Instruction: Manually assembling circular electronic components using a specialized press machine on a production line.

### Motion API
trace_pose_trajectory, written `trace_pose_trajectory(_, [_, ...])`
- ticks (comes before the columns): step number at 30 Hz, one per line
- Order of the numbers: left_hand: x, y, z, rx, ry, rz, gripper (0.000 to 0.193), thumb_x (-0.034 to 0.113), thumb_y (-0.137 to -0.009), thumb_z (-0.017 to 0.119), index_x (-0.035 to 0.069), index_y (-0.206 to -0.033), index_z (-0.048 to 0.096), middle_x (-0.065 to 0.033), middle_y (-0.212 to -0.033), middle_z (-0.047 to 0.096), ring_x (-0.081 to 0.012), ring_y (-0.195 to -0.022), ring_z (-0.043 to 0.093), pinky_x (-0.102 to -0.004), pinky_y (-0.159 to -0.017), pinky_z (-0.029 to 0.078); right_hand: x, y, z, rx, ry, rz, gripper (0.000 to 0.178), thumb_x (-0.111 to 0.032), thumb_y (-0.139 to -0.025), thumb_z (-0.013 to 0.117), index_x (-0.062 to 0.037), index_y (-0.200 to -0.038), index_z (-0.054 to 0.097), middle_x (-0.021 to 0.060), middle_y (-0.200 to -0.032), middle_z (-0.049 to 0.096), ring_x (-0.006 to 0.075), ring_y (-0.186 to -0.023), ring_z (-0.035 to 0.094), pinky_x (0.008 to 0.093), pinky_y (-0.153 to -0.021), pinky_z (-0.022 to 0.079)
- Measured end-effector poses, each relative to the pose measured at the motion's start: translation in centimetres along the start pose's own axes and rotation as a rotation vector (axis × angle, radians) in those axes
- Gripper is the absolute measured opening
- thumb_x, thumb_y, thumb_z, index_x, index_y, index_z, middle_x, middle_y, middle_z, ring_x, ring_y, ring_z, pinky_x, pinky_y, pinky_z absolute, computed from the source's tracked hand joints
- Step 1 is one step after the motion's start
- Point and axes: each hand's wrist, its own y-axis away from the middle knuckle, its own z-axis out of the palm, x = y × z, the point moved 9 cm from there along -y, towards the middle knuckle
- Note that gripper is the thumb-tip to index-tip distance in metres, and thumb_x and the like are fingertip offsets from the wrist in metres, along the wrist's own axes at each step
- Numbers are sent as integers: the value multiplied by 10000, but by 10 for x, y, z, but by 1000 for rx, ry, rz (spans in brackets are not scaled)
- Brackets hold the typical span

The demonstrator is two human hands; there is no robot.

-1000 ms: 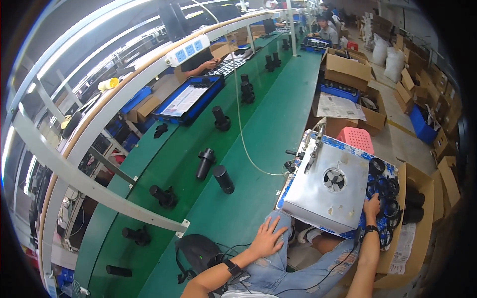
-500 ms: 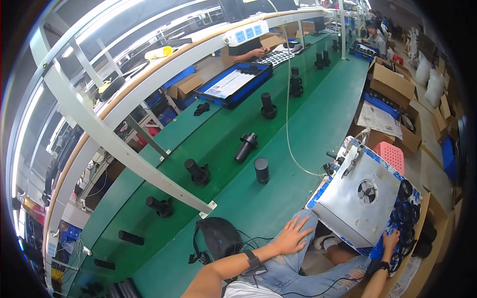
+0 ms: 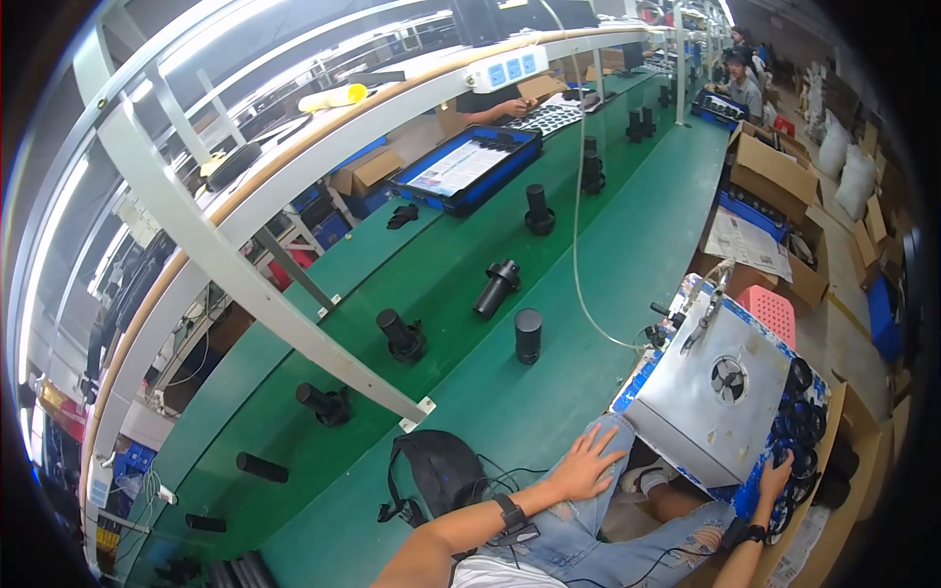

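black rings [image 3: 800, 421] beside right hand [image 3: 774, 478]

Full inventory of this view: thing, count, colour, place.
Boxy metal unit with fan opening: one, silver, right of centre.
Round rings: several, black, right of the unit.
Upright cylinder: one, black, on the green bench.
Flanged tubes: several, black, along the green channel.
Soft bag: one, black, on the bench.
Rectangular trays: at least three, blue, centre and right.
Perforated plastic stool: one, pink-red, behind the unit.
Cardboard boxes: several, brown, right.
Power strip: one, white-blue, upper centre.
Co-workers: at least two, background.
Left hand: one, bare, on blue jeans.
Right hand: one, bare, at the rings; grip unclear.
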Motion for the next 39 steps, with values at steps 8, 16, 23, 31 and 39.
trace_pose_trajectory(8, [1, 4, 11, -23, 29, -3, 552, 295, -806, 628, 204, -1330, 480, -174, -1539, 203, -471, -1380, 210, -565, -1071, 267, 37, -27, 0, -63, 388, 83, 789, -165, -785, 635, -100, -1455, 224, 216, -1408, 367, 469, -1086, 550, 508, -886, 486])
trace_pose_trajectory(16, [2, -20, 0, 1, 17, -2, 526, 283, -802, 633, 192, -1304, 505, -176, -1531, 219, -476, -1370, 225, -570, -1064, 276, 41, -25, 8, 18, 782, -217, 342, 11, -788, 588, -21, -1126, 548, 171, -1183, 451, 377, -1033, 533, 433, -811, 525])
trace_pose_trajectory(23, [-5, -5, 8, -114, 82, -32, 519, 280, -802, 646, 184, -1296, 518, -186, -1530, 216, -497, -1368, 209, -562, -1074, 277, -62, 25, -93, 264, 359, -326, 289, -112, -845, 642, -25, -1112, 575, 162, -1179, 494, 357, -1055, 546, 421, -833, 468])
trace_pose_trajectory(31, [68, -77, -60, -201, 1246, -84, 483, 236, -960, 547, 33, -1363, 374, -105, -1119, 617, -160, -904, 622, -284, -718, 521, -310, 178, -162, -52, -117, -1176, 221, 9, -647, 667, -65, -855, 671, 85, -917, 576, 279, -802, 600, 367, -685, 494])
trace_pose_trajectory(39, [68, -98, -49, -54, 1377, -294, 329, 211, -985, 511, 33, -1250, 434, -58, -824, 600, -98, -619, 578, -254, -515, 492, -344, 222, -155, -42, -294, -1268, 280, -73, -733, 629, -95, -1013, 639, 72, -1119, 577, 251, -1068, 549, 358, -869, 467])
